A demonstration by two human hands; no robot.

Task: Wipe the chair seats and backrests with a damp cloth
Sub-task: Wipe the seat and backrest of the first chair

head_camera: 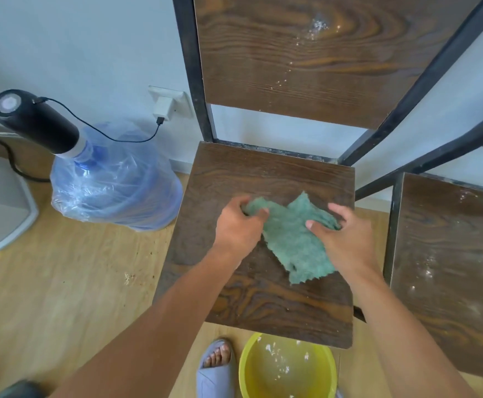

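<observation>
- While it lies on the chair seat point(263, 179), the green cloth point(289, 239) stretches diagonally, far-left to near-right.
- Left hand point(239, 225) pinches its far-left corner; right hand point(346, 237) grips its right edge.

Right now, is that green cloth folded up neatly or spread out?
Partly spread and rumpled. The green cloth lies open on the chair seat, its ends bunched in the left hand and right hand.

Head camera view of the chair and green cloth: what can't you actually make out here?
- Green cloth: corners bunched under the left hand and right hand; dampness not visible.
- Seat beneath the cloth: covered, so its cleanliness is unknown.
- Backrest: top cut off by the upper edge.
- Second chair: cut off by the right edge.
- Yellow basin: lower rim cut off; water level unclear.
</observation>
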